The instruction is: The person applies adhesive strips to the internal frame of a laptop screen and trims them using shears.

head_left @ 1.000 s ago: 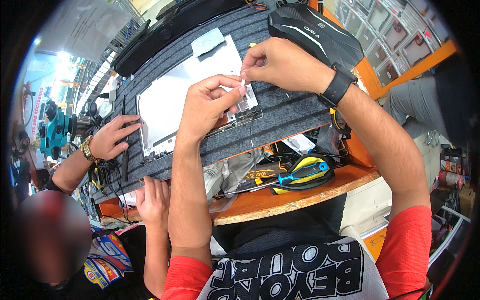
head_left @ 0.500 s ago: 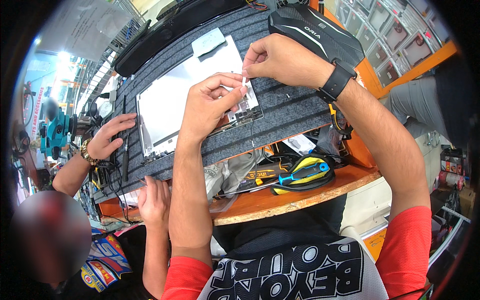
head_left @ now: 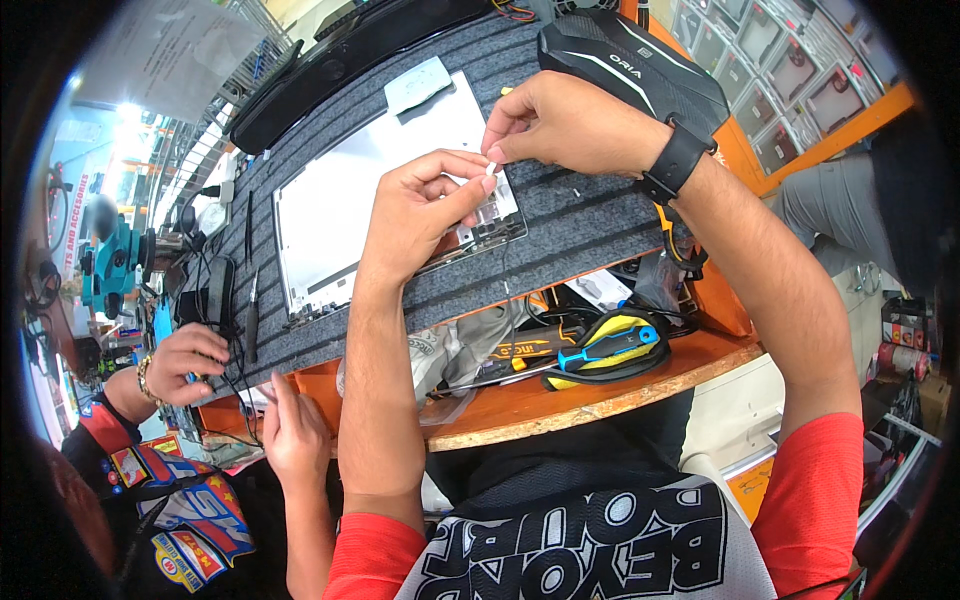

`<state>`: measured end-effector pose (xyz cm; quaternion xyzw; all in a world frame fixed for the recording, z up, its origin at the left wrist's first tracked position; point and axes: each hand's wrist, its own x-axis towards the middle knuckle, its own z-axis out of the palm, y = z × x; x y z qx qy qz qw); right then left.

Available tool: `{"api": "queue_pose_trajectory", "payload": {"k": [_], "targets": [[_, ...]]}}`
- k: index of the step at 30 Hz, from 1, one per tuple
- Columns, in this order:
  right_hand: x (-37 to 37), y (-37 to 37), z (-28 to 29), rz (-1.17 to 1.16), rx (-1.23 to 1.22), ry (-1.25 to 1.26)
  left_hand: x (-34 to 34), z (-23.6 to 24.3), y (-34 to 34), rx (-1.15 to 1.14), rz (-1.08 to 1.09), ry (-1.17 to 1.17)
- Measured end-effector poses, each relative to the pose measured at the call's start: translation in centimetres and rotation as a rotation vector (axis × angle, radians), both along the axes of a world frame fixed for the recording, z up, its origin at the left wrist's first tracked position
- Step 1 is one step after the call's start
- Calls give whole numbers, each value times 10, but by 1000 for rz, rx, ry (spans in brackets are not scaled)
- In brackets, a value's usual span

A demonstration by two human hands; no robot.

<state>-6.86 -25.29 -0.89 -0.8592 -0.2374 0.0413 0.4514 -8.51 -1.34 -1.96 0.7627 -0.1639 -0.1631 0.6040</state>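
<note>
Clearly, both hands are closed to a pinch: the left hand [head_left: 408, 215] grips a slim white strip [head_left: 491, 169] between thumb and forefinger, and the right hand [head_left: 580, 125] nips its upper end, above one corner of a smooth, flat panel [head_left: 350, 180] on a fuzzy, ribbed grey mat [head_left: 590, 225]. Pale lettering marks an angular black case [head_left: 672, 88].

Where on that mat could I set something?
The grey mat looks free right of the white panel, apart from a tiny white bit, and between panel and black bar. Its left end, with black block and black-handled tool, is crowded; so is the shelf below.
</note>
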Motion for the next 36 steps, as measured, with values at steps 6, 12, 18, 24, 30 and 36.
{"api": "queue_pose_trajectory", "payload": {"k": [6,12,18,24,30,36], "targets": [[-2,-3,6,-35,11,88,0,1,0,18,8,5],[2,-1,-3,0,9,-54,0,0,0,0,9,3],[0,-2,2,-12,85,65,1,0,0,-4,15,20],[-1,-1,2,-4,50,47,-1,0,-3,0,30,16],[0,1,-1,0,87,61,0,-1,-2,5,37,8],[0,1,-2,19,60,62,0,-2,-1,-16,36,-4]]}}
